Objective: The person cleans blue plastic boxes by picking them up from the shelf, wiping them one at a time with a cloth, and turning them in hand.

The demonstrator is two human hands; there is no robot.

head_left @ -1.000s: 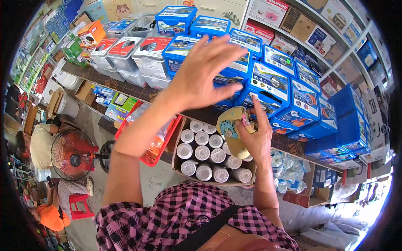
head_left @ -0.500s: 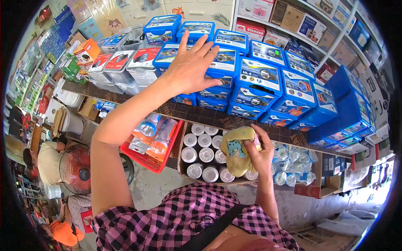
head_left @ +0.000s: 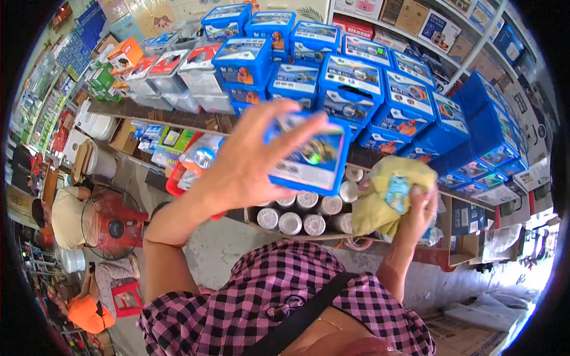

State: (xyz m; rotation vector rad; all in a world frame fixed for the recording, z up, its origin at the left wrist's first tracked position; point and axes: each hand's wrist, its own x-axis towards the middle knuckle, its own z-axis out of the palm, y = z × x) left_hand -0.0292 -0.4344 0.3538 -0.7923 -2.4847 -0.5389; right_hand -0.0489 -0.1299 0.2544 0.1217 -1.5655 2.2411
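Observation:
My left hand [head_left: 237,160] is closed on a blue plastic box [head_left: 323,157], gripping it from the left side, its fingers over the top. The box has a printed label with a picture of a lamp and is held in the air in front of the shelf. In my right hand [head_left: 420,210] is a crumpled yellow cloth [head_left: 377,199] with a light-blue printed patch. The cloth is just right of the held box. Stacked blue boxes [head_left: 351,74] with similar labels stand beyond my hands.
Clear boxes with red-and-white labels [head_left: 169,64] stand left of the stack. Below the shelf edge, white cylinders [head_left: 290,223] fill a carton, beside a red basket [head_left: 173,183]. A red fan [head_left: 116,228] and two people are at lower left. Shelves of boxed goods are behind.
My left hand has taken a blue box from the stack and brought it nearer to me. My right hand has moved right with the cloth. The view has shifted slightly.

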